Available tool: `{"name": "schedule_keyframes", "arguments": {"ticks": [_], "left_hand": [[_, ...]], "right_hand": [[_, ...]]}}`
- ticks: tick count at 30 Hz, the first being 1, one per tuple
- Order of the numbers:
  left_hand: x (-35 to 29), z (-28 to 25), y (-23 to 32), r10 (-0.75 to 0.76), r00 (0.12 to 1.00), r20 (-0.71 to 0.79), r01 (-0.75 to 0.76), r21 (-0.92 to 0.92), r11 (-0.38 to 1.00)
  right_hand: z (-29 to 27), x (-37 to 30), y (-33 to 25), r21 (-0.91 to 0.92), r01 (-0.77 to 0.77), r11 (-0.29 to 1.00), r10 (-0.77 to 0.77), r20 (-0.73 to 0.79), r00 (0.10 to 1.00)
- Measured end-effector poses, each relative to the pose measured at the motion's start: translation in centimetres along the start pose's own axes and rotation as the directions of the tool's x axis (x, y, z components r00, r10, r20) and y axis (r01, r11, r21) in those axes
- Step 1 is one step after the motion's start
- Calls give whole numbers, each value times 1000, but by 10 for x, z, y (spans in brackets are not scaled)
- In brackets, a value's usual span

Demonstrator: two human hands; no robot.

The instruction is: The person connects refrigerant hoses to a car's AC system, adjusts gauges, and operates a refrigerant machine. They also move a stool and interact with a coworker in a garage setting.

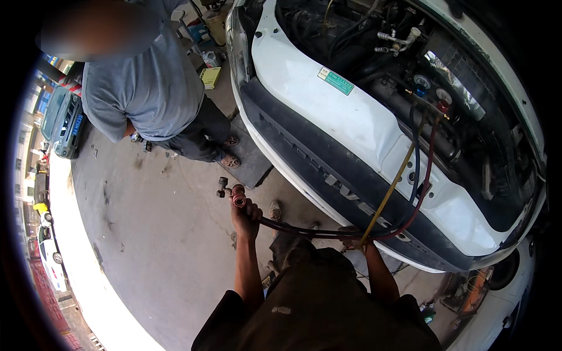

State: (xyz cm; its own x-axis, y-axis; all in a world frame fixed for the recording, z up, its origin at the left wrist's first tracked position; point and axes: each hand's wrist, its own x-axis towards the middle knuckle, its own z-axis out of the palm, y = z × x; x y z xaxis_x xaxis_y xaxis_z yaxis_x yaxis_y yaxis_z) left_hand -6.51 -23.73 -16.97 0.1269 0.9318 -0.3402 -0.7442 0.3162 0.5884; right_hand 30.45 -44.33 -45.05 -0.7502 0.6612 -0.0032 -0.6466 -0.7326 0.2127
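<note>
My left hand (pixel 246 219) is closed round the ends of the hoses, with a red quick coupler (pixel 238 196) and a black coupler (pixel 222 186) sticking out above the fist. From there the dark hoses (pixel 304 233) run across in front of me to my right hand (pixel 355 238), closed round them beside the bumper. A yellow hose (pixel 391 190) also comes down to my right hand, whose fingers are partly hidden. All the hoses lead up over the car's front to a manifold gauge set in the engine bay, with a blue gauge (pixel 420 86) and a red gauge (pixel 443 104).
The white car (pixel 316 111) stands with its engine bay uncovered, its dark grille (pixel 304 158) close to my hands. A person in a grey shirt (pixel 146 82) stands at the left by a dark floor mat (pixel 249 158). An orange tool (pixel 475 292) lies at lower right.
</note>
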Motion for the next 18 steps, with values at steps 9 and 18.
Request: {"name": "schedule_keyframes", "arguments": {"ticks": [9,18], "left_hand": [[-18,93,57,213,826,522,-230,-33,973],[-34,222,121,623,412,665,-428,-463,776]], "right_hand": [[147,1,82,-779,23,626,-771,-615,164],[254,82,105,-989,-6,150,-896,-138,422]]}}
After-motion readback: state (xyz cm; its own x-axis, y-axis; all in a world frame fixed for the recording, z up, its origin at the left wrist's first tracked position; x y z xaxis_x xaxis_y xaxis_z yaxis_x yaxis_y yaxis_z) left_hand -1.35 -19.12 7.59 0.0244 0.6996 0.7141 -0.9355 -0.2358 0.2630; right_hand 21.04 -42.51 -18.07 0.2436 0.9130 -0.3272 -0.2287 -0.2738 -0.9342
